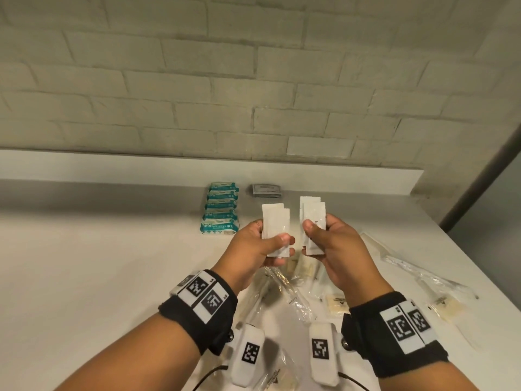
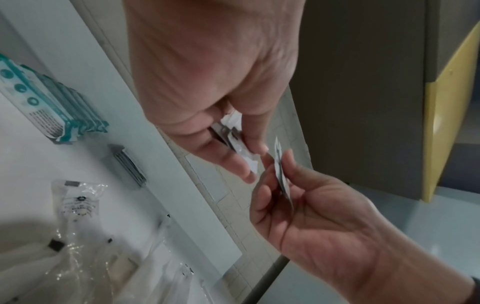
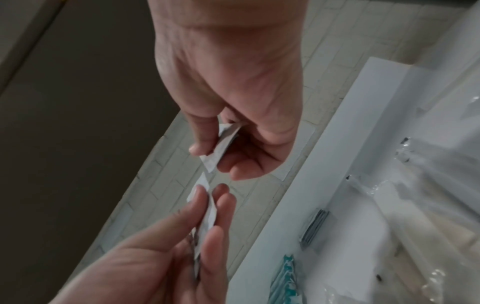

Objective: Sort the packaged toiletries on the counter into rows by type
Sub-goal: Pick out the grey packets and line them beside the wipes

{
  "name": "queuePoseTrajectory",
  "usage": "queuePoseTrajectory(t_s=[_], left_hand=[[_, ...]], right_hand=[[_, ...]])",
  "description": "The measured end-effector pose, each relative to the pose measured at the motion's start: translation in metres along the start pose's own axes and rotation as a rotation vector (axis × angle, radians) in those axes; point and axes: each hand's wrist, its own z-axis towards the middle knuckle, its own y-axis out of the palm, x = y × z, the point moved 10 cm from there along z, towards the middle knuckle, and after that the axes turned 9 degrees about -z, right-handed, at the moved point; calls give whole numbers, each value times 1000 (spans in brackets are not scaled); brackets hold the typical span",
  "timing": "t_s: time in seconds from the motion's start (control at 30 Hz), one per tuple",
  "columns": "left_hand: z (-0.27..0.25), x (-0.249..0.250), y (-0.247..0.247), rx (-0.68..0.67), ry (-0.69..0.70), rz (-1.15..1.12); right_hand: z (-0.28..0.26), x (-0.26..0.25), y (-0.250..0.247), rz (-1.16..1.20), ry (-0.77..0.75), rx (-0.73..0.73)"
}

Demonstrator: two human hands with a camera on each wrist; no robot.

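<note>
Both hands are raised above the white counter. My left hand pinches a small stack of flat white sachets, thumb on top. My right hand pinches a second stack of the same white sachets. The two stacks stand upright, side by side, a small gap apart. In the left wrist view the left sachets show edge-on between thumb and fingers; the right wrist view shows the right sachets the same way. A row of teal wipe packs and a grey sachet pile lie by the back wall.
Clear plastic packets with cream-coloured contents are scattered under and right of my hands. Long clear wrapped items lie near the counter's right edge. A raised ledge and brick wall close the back. A cabinet with yellow trim stands beyond the counter.
</note>
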Motion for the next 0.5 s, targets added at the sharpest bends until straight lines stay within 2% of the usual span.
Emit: queuePoseTrajectory(t_s=[0.13,0.3,0.37,0.43,0.5], left_hand=[[2,-1,-1,21,20,83],[1,-5,-1,37,41,127],[3,-4,-9,108,64,70],[6,-3,-17,156,71,-3],[7,-5,-14,123,52,-17]], right_hand=[[-5,-1,14,-32,32,-60],[-5,1,8,-160,29,13],[-6,-6,-4,-207,-15,106],[-6,-14,-22,-351,-73,249],[-8,-20,-24,-476,-138,302]])
